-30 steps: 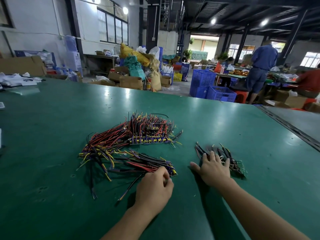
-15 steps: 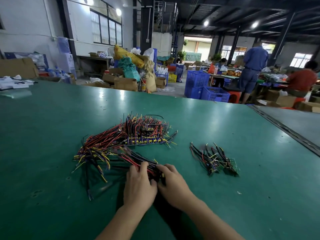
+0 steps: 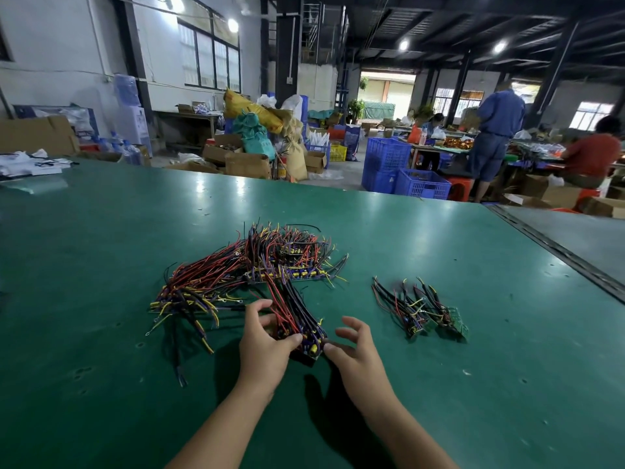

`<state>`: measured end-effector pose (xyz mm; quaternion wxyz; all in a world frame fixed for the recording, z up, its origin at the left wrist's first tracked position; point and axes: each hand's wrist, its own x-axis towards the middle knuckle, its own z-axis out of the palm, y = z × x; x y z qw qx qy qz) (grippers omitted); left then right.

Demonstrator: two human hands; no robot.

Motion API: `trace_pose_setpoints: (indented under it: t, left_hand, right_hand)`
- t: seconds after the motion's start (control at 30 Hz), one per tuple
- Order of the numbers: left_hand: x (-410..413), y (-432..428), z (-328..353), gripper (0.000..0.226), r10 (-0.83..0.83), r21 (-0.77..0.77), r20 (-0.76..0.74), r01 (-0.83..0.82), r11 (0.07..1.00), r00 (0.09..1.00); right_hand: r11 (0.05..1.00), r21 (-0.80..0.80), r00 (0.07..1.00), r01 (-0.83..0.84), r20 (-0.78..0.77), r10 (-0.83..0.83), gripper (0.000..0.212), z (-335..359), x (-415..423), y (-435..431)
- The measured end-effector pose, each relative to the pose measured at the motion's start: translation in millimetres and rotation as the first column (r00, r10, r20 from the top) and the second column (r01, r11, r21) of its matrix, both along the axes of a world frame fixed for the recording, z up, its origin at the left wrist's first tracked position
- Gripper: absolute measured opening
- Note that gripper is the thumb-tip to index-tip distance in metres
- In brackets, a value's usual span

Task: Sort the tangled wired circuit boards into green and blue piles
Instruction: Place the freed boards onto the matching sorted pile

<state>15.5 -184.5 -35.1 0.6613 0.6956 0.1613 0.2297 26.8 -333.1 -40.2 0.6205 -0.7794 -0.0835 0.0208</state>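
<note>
A big tangle of wired circuit boards (image 3: 243, 275) with red, black, yellow and purple wires lies mid-table on the green table (image 3: 101, 231). A smaller pile of green boards (image 3: 422, 309) with dark wires rests to the right. My left hand (image 3: 263, 343) grips a bundle of boards (image 3: 304, 336) at the tangle's near edge, lifted slightly, its wires still running back into the heap. My right hand (image 3: 355, 350) touches the bundle's right end with thumb and a finger, the other fingers spread.
A metal seam (image 3: 554, 252) runs along the table's right side. Papers (image 3: 27, 167) lie at the far left edge. Beyond the table stand blue crates (image 3: 406, 177), cardboard boxes, sacks and people at other benches.
My right hand left the small green pile and came to the tangle. Both hands took a bundle at the near edge and drew it toward me, lifting it a little.
</note>
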Motion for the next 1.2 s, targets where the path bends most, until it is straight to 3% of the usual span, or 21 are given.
trace_pose_setpoints:
  t: [0.07,0.17,0.33,0.4,0.47,0.53,0.7,0.8,0.93,1.2]
  left_hand:
    - [2,2,-1,0.068,0.010,-0.120,0.006,-0.010,0.993,1.000]
    - [3,5,-2,0.064,0.045,-0.182,0.007,-0.043,0.982,0.999]
    - [3,3,-3,0.062,0.014,-0.268,0.059,0.003,0.963,0.998]
    - [3,1,-2,0.062,-0.015,-0.273,0.081,0.036,0.961,0.997]
    - [2,-1,-2,0.063,-0.059,-0.297,0.121,0.092,0.951,0.991]
    - [2,-4,-2,0.065,-0.103,-0.286,0.149,0.143,0.947,0.983]
    - [2,-8,0,0.065,-0.144,-0.301,0.184,0.196,0.933,0.972]
    - [2,-10,3,0.058,-0.191,-0.413,0.195,0.257,0.874,0.962]
    - [-1,-12,12,0.033,-0.384,-0.528,0.191,0.424,0.736,0.904]
    - [-6,-20,10,0.031,-0.494,-0.522,0.142,0.489,0.699,0.858]
  right_hand:
    - [0.999,0.036,1.000,0.006,-0.015,-0.006,0.042,-1,2,-2]
    - [1.000,0.015,1.000,-0.006,-0.016,0.006,0.043,-1,2,-4]
    - [0.938,-0.346,0.981,0.033,0.191,0.036,0.046,0,2,1]
    - [0.920,-0.387,0.979,0.068,0.206,0.014,0.051,2,3,3]
    - [0.917,-0.386,0.980,0.105,0.199,-0.028,0.048,3,3,3]
    - [0.928,-0.349,0.974,0.132,0.220,-0.056,0.028,2,2,0]
    - [0.940,-0.265,0.959,0.215,0.240,-0.152,0.044,0,2,-5]
    - [0.954,-0.218,0.959,0.207,0.238,-0.154,0.035,-2,4,-5]
    - [0.973,-0.119,0.956,0.195,0.244,-0.162,0.016,1,3,-5]
    - [0.944,-0.169,0.912,0.284,0.352,-0.212,0.018,7,2,-4]
